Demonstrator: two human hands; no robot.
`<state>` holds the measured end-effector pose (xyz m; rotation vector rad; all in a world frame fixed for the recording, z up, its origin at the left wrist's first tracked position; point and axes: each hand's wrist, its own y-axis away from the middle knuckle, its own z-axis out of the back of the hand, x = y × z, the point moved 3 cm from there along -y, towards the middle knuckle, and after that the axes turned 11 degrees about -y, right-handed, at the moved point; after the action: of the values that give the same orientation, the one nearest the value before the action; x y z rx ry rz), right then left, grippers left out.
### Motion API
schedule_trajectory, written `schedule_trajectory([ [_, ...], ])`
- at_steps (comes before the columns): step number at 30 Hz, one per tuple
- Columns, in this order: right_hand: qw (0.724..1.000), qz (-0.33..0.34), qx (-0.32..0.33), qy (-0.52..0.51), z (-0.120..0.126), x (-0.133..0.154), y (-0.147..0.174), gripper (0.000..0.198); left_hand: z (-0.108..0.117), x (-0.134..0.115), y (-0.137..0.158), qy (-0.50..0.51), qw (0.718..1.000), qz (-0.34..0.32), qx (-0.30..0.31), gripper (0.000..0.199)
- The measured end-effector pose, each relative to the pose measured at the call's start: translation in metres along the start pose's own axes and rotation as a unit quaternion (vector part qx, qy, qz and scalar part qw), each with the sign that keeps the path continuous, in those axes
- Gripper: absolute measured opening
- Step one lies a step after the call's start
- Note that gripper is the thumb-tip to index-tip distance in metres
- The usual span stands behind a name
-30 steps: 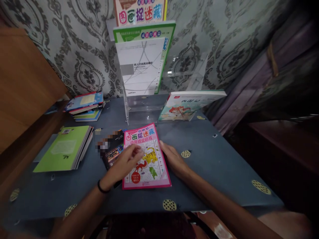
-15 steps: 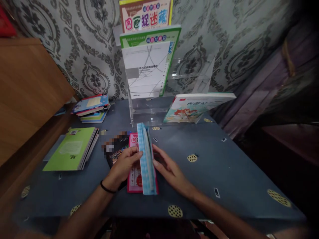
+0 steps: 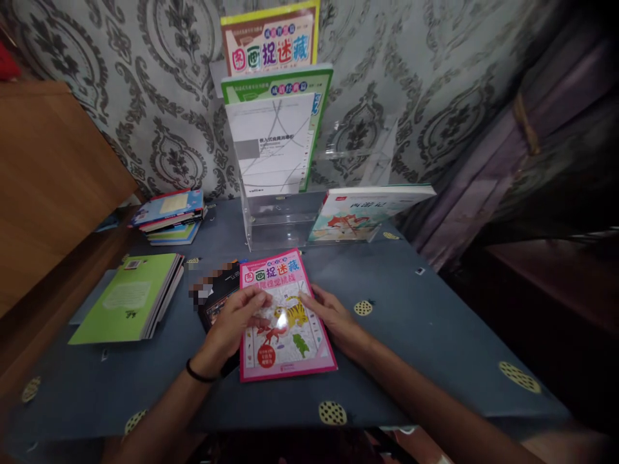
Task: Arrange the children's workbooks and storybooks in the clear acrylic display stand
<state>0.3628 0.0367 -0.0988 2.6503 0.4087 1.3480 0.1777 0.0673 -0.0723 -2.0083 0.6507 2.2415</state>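
A pink picture book (image 3: 290, 361) with a tiger on its glossy cover lies face up in front of me, its left side overlapping a dark book or box. My left hand (image 3: 242, 316) rests over the cover's left side, with thumb and fingers bent and a little apart. Along the right edge, my right hand (image 3: 338, 319) holds the picture book, thumb on the cover and fingers by the side. The dark item (image 3: 220, 303) with colourful print sits left of the pink book, partly covered by my left hand and partly blurred out.
A clear acrylic rack (image 3: 271, 235) stands at the back, holding a white booklet (image 3: 271, 145), a green book (image 3: 242, 93), a brown book (image 3: 271, 32) and a white storybook (image 3: 367, 212). Book stacks lie left, one topped by a green book (image 3: 126, 296), another by a blue book (image 3: 169, 205).
The blue checked cover or page that stood edge-on between my hands is out of sight. The pink front cover now faces up in full. My view has shifted slightly.
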Motion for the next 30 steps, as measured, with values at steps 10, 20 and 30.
schedule_trajectory([
  [10, 0.993, 0.050, 0.097, -0.055, -0.005, 0.004, -0.001, 0.048, 0.044, 0.019, 0.003, -0.028, 0.999, 0.002, -0.036, 0.060],
  [20, 0.934, 0.183, 0.209, 0.224, -0.023, 0.070, 0.014, 0.035, 0.049, -0.030, 0.016, 0.044, 0.989, -0.144, -0.003, 0.051],
  [30, 0.860, 0.208, 0.137, 0.446, -0.013, 0.076, 0.019, 0.043, 0.048, -0.030, 0.013, 0.035, 0.990, -0.139, -0.003, 0.065],
])
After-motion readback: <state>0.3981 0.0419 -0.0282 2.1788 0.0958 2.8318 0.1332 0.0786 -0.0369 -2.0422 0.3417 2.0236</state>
